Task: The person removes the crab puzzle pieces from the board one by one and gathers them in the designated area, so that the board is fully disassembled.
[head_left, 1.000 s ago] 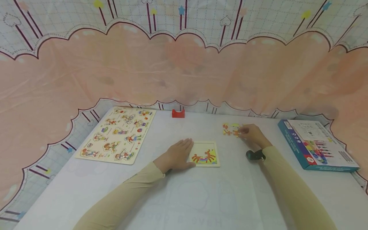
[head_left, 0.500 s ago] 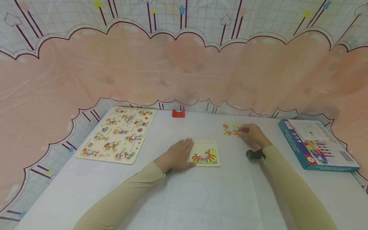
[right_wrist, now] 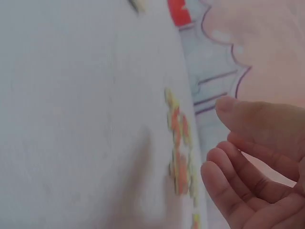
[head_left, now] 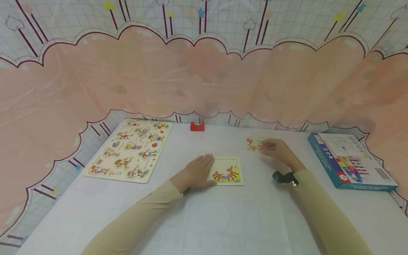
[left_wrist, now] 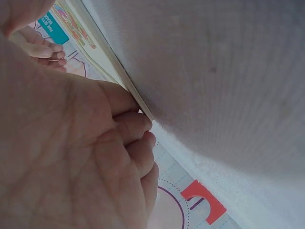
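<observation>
A small pale wooden puzzle board (head_left: 226, 160) lies mid-table, its lower half filled with orange animal pieces and its upper half bare. My left hand (head_left: 196, 173) rests along its left side, fingers extended, thumb by the near corner. In the left wrist view, fingertips touch the board's edge (left_wrist: 125, 78). Behind and right of the board lies a cluster of loose jigsaw pieces (head_left: 251, 143), coloured orange and yellow. My right hand (head_left: 278, 152) hovers at the cluster's right side. In the right wrist view its thumb and fingers stand apart, with nothing visible between them, beside the pieces (right_wrist: 180, 171).
At the left lies a large picture board (head_left: 127, 150) with cartoon figures. A red notched block (head_left: 197, 126) stands near the table's back edge. A teal-edged flat box (head_left: 353, 161) sits at the right. Patterned cloth (head_left: 204, 81) rises behind the white tabletop (head_left: 229, 219).
My right hand has lifted a little and its wrist has shifted slightly right and nearer. My left hand and the puzzle board have stayed in place.
</observation>
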### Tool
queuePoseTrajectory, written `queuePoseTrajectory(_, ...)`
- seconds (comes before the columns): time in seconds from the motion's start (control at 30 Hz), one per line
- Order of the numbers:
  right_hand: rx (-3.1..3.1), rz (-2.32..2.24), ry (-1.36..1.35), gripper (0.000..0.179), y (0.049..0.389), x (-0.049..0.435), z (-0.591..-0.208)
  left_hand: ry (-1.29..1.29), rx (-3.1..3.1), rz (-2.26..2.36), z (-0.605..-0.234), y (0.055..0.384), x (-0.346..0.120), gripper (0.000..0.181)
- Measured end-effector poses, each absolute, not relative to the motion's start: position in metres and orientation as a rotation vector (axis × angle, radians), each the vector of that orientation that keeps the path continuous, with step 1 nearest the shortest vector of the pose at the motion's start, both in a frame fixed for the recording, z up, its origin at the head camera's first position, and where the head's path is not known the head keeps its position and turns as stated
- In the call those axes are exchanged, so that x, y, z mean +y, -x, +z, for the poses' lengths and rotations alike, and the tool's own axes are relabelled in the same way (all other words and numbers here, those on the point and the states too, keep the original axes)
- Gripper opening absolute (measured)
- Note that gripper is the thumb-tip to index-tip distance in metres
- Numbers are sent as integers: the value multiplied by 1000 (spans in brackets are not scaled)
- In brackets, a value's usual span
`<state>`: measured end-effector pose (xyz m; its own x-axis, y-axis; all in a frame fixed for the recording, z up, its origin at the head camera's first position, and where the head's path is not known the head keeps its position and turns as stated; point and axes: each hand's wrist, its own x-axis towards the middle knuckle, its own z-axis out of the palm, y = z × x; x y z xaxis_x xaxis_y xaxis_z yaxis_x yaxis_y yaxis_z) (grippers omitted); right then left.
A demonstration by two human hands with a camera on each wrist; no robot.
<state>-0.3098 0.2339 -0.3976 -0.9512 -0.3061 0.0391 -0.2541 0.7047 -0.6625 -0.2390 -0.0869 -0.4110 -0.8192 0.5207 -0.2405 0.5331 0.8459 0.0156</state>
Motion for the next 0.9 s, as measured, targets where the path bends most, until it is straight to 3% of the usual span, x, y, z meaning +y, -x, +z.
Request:
queuePoseTrajectory(0.5,2612,-1061,830,41,278,180,-400,-798,2793,-77,-413,239,-87,88)
queuePoseTrajectory(0.9,2559,-863,845,41,271,153,-403,-805,2798,-73,-415,240,-88,89)
